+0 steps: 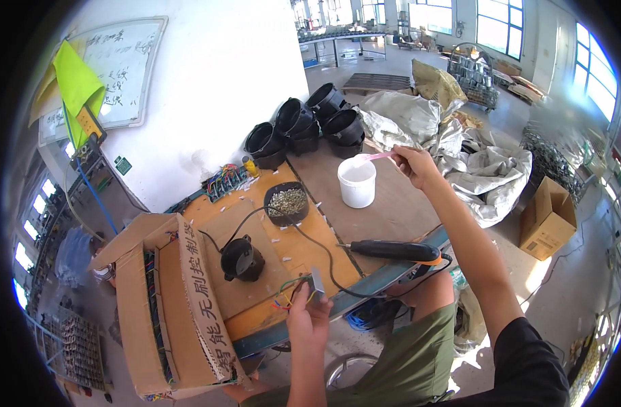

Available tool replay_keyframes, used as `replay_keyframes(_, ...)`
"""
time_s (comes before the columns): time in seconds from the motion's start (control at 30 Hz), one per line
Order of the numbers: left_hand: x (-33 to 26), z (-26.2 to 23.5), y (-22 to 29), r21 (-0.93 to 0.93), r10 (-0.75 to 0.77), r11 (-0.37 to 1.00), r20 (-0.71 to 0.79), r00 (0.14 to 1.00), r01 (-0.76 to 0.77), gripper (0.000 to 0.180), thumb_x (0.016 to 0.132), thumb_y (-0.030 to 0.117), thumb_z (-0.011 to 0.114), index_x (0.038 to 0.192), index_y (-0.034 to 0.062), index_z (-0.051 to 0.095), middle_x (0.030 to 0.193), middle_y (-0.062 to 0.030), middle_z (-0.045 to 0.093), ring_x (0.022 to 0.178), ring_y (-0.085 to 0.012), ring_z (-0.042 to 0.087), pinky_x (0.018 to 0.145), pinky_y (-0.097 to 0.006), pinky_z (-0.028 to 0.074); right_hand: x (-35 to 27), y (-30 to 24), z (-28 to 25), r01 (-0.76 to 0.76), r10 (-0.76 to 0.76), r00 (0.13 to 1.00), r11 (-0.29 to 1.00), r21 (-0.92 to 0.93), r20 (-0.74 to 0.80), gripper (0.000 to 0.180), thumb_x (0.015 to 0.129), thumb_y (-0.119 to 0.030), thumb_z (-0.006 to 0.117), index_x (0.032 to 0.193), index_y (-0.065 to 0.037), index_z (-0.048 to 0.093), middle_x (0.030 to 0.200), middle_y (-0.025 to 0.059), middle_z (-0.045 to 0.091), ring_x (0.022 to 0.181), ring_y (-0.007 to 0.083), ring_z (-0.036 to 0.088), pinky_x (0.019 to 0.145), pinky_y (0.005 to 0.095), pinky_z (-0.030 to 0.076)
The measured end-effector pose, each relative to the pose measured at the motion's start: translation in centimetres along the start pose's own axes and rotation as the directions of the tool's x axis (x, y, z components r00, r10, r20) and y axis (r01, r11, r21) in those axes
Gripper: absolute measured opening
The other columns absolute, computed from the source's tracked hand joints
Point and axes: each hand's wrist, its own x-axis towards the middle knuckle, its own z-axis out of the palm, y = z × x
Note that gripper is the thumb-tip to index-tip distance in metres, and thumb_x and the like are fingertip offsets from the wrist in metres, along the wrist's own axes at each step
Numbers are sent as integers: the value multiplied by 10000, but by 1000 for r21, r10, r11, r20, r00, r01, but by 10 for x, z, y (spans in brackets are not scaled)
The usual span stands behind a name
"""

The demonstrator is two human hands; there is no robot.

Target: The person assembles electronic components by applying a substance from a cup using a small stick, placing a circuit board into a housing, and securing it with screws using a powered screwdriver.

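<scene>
On the orange-topped work table point(256, 319), near its front edge, the left hand point(309, 313) was closed around a small grey rectangular electronic module point(317, 283) with a bundle of coloured wires point(288, 293) trailing from its left side. The module was held just above the table surface, close to a flat sheet of brown cardboard point(256, 271) lying there. The right hand point(415, 165) reached out over the far part of the table, its fingers pinched on a thin pink stick point(377, 157) whose whitish tip hung over the open mouth of a white plastic bucket point(357, 182).

Just left of the module stood a small black round motor-like part point(241, 259) with a black cable running from it. Behind it sat a black bowl filled with small metal screws point(286, 202). A black-handled power tool with an orange collar point(392, 250) lay on the table between the two hands, its cord curling toward the module. At the far end, several empty black plastic housings point(303, 125) were stacked against the white wall. An open brown cardboard box holding wired parts point(168, 305) stood at the left of the table. Grey woven sacks point(459, 156) were heaped on the floor to the right.
</scene>
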Motion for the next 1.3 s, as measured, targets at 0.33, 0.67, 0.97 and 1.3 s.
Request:
replay_keyframes(0.33, 18, 10, -5, -129, -70, 987, 189, 980, 95, 168, 983, 197, 570, 1085, 74, 623, 885, -62, 651, 666, -163, 503, 580, -293, 385, -9, 27, -4, 8, -10, 999, 999, 32, 53, 135, 913, -83, 651, 965, 37, 681, 794, 37, 674, 653, 98, 615, 525, 209, 491)
replay_keyframes(0.67, 13, 10, -8, -116, -139, 981, 153, 978, 157, 182, 975, 186, 573, 1101, 63, 618, 887, -69, 653, 655, -179, 503, 582, -300, 385, -18, -1, 25, 704, -578, 599, 49, -709, 554, 145, 782, -86, 662, 901, -57, 739, 794, 128, 714, 701, 282, 685, 691, 357, 556)
replay_keyframes(0.97, 8, 3, -3, -144, -135, 979, 82, 987, 146, 189, 973, 174, 565, 1110, 51, 607, 872, -90, 635, 631, -183, 484, 576, -299, 379, 2, 0, 64, 601, -420, 740, 61, -797, 526, 146, 713, -129, 642, 795, -100, 759, 768, 122, 715, 735, 306, 694, 736, 390, 563)
replay_keyframes(1.3, 7, 3, -4, -155, -163, 972, 86, 983, 175, 206, 972, 159, 556, 1135, 43, 602, 870, -101, 632, 624, -178, 479, 570, -299, 377, 3, -15, 60, 661, -238, 598, -395, -639, 766, 72, 715, -80, 655, 761, -47, 699, 800, 140, 686, 797, 330, 683, 722, 419, 554)
